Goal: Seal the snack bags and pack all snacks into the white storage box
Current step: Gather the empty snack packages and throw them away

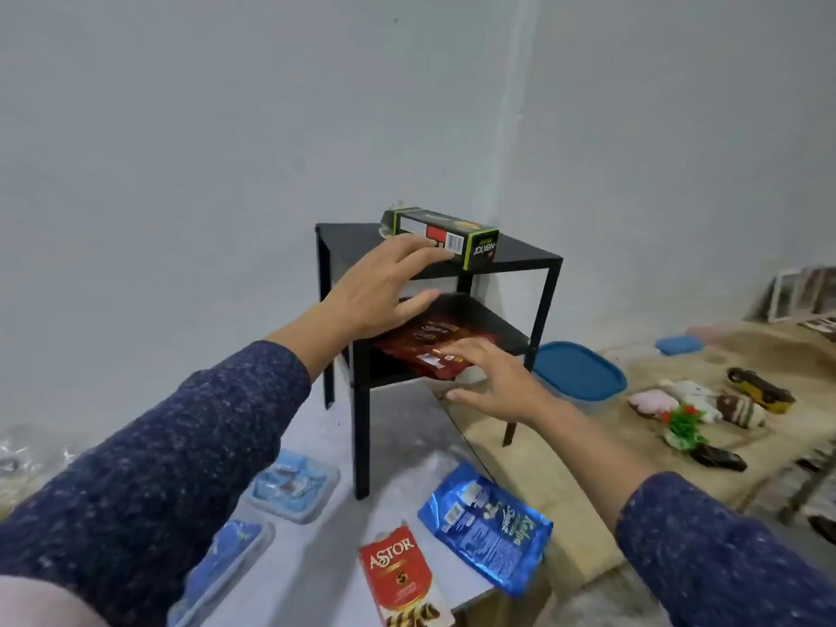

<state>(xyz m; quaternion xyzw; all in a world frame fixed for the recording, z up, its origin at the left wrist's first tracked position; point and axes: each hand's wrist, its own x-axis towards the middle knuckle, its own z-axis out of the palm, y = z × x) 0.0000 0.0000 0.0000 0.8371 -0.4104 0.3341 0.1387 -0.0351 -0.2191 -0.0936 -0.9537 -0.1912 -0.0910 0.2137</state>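
At your far left, two clear plastic containers with blue lids lie on the pale floor, the nearer one half under your sleeve. Your left hand reaches with fingers spread and straight to the near edge of the small black two-tier table, fingertips at the dark green rectangular snack box lying on its top; whether they touch it you cannot tell. On the lower shelf a flat dark red snack bag overhangs the front edge. Your right hand hovers open just at that overhang, holding nothing. Near you, the red Astor wafer box and shiny blue snack bag lie side by side, apart. Right of the table sits a clear tub with a blue lid, then small toys on a tan mat.
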